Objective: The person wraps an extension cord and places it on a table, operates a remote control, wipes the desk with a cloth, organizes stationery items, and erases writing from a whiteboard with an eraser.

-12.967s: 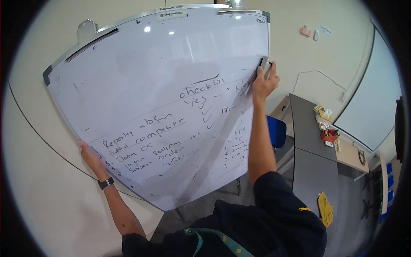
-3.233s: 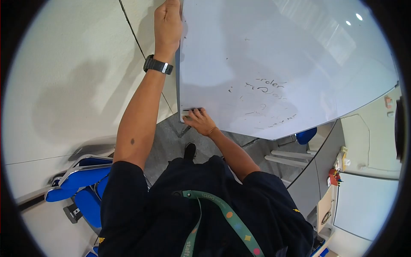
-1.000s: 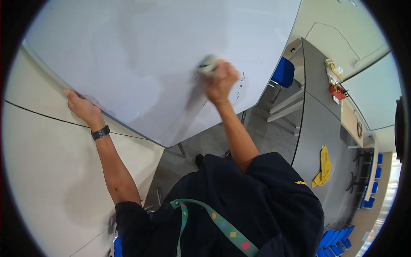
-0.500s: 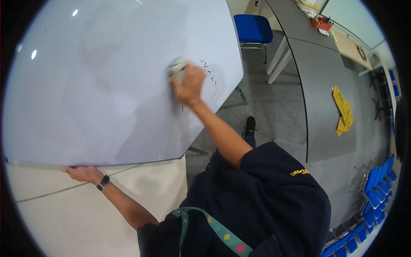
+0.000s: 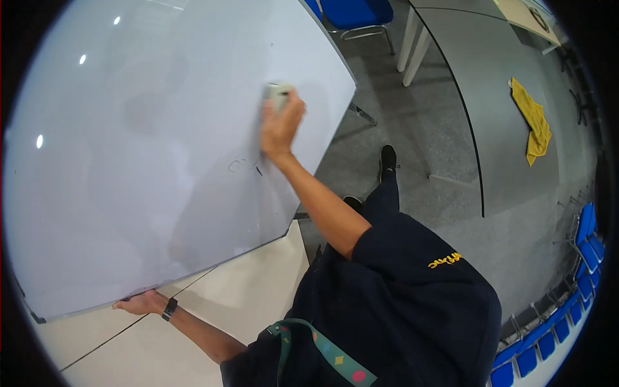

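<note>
A large whiteboard (image 5: 116,193) fills the left side of the view. My right hand (image 5: 282,129) is closed round a pale whiteboard eraser (image 5: 279,97), which lies against the board's surface near its right side. Below that hand are a few faint curved strokes and a short dark pen mark (image 5: 259,171). My left hand (image 5: 140,302), with a dark watch (image 5: 169,309) on the wrist, grips the board's near edge; part of its fingers is hidden by the board.
A grey table (image 5: 509,168) with a yellow cloth (image 5: 532,122) on it stands to the right. A blue chair (image 5: 358,13) is beyond the board's right corner. Several blue chairs (image 5: 548,345) line the lower right. The board's leg (image 5: 363,115) sticks out over the floor.
The column of handwritten figures at the board's right has been wiped off. My right hand has shifted on the board with the eraser. The view has turned, and the board now appears tilted.
</note>
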The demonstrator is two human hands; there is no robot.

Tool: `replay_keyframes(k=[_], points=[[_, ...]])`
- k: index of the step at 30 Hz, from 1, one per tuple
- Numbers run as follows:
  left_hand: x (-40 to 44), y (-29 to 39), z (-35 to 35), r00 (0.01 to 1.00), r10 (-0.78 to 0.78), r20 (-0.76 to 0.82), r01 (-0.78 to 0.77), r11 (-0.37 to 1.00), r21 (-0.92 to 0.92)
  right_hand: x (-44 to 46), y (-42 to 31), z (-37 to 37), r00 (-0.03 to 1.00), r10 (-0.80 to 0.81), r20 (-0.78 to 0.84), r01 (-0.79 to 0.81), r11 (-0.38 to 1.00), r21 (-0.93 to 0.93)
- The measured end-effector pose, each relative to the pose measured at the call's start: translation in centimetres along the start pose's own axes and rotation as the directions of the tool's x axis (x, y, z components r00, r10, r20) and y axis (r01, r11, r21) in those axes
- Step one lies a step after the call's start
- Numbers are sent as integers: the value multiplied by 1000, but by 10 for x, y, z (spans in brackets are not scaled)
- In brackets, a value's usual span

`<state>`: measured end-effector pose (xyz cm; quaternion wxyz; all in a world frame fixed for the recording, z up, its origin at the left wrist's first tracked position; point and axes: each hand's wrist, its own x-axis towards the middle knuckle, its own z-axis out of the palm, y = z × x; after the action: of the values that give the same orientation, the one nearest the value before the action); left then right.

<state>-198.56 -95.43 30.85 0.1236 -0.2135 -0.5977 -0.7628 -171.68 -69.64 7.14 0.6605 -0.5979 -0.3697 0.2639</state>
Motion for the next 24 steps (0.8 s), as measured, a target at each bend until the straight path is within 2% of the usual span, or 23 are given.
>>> replay_keyframes(k=[1,2,4,5,6,7,9,12,13,14,16,17,18,20,21,23,24], points=[[-5,1,5,1000,-2,8,2,1000,8,1,-14,1,987,-155,43,155,988,6],[-11,5,11,1000,3,-8,-3,1000,17,3,-7,0,988,-148,43,148,989,6],[-9,8,11,999,27,-30,-26,999,34,5,21,-4,954,-297,53,297,955,-6],[-4,4,7,1000,27,-10,-27,1000,-1,0,51,-4,980,-194,32,195,980,-44],[0,-1,2,1000,22,10,-22,999,-35,-6,71,-11,997,71,-4,-71,994,-83],[5,-5,-2,1000,24,7,-24,999,-29,-14,92,-20,967,240,-84,-247,964,-94],[13,-10,-8,1000,30,-3,-30,999,-15,-53,143,-32,844,510,-165,-536,812,-232],[-6,3,6,1000,-18,5,19,1000,-11,-79,133,-27,822,558,-111,-568,790,-232],[-4,0,3,1000,-15,-10,15,1000,0,-71,120,-29,926,377,-30,-378,921,-97],[2,-4,-2,1000,3,-14,-3,1000,5,-64,98,-31,924,381,-13,-381,919,-100],[7,-7,-4,999,26,-32,-26,1000,2,-47,59,-29,979,122,160,-139,985,99],[6,-6,-3,1000,12,-25,-12,1000,-7,-59,52,-30,969,-99,228,74,990,118],[4,-5,-3,1000,-3,-15,3,1000,-14,-79,43,-36,905,-311,289,279,949,150],[-2,3,3,999,-12,-44,12,1000,-2,-121,43,-60,725,-433,536,390,899,199],[-4,4,7,998,-18,-65,19,1000,3,-123,49,-65,720,-439,538,394,896,204],[-2,2,6,999,-2,-55,2,1000,-5,-124,67,-80,367,-660,655,641,690,336],[0,1,5,999,14,-37,-15,1000,-14,-117,80,-73,422,-627,655,579,742,338]])
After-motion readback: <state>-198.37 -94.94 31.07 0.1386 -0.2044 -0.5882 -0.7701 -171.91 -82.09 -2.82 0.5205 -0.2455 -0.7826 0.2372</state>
